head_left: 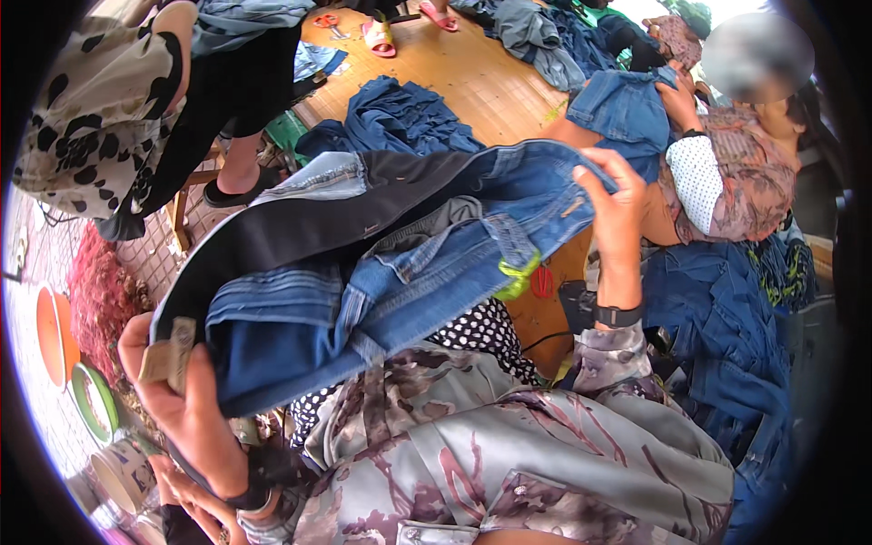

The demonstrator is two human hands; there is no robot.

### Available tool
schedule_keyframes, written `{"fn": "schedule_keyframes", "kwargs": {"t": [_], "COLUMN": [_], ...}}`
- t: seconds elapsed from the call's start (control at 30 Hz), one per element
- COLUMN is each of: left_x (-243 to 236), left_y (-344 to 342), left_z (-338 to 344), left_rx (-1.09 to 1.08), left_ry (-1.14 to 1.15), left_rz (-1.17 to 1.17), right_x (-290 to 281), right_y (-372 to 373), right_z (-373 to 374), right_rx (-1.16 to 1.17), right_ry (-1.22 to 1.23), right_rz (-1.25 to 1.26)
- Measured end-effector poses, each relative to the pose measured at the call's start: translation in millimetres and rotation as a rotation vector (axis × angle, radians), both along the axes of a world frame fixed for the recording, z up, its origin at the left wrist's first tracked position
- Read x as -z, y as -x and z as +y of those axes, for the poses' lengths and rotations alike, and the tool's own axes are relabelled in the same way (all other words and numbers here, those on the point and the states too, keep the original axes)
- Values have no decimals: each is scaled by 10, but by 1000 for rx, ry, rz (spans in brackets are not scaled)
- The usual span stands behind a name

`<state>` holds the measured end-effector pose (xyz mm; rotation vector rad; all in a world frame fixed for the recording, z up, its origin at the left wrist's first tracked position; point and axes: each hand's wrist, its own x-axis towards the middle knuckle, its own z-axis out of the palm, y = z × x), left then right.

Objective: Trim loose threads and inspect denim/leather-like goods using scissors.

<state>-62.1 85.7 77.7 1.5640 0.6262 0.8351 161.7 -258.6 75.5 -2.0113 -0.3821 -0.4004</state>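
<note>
The left hand's [182, 400] fingertips vanish under the folded jeans [381, 272]. A pair of red-handled scissors [541, 282] is half hidden behind the denim. The far denim pile [545, 36] is cut off, perhaps shirts.

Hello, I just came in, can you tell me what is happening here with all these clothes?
A person holds up a pair of blue jeans with both hands. The left hand grips one end near a tan label, and the right hand pinches the other end, so the jeans stretch across the lap. A yellow-green tool hangs by the denim. Opposite, another person handles a denim piece, and more denim lies piled on the wooden floor.
</note>
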Motion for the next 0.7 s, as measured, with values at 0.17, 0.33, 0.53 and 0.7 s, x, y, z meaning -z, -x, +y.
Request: {"fn": "schedule_keyframes", "kwargs": {"t": [0.17,0.33,0.53,0.7], "left_x": [1017,1362,711,853], "left_y": [22,43,180,-120], "left_z": [765,565,-103,-409], "left_rx": [197,112,271,490], "left_ry": [51,13,-977,-1029], "left_rz": [311,321,269,362], "right_x": [589,1118,1099,837], "right_y": [-167,-84,72,285], "right_z": [-59,84,49,192], "right_rx": [-164,-108,-28,58], "right_ry": [374,398,158,342], "right_rz": [282,347,221,-93]}}
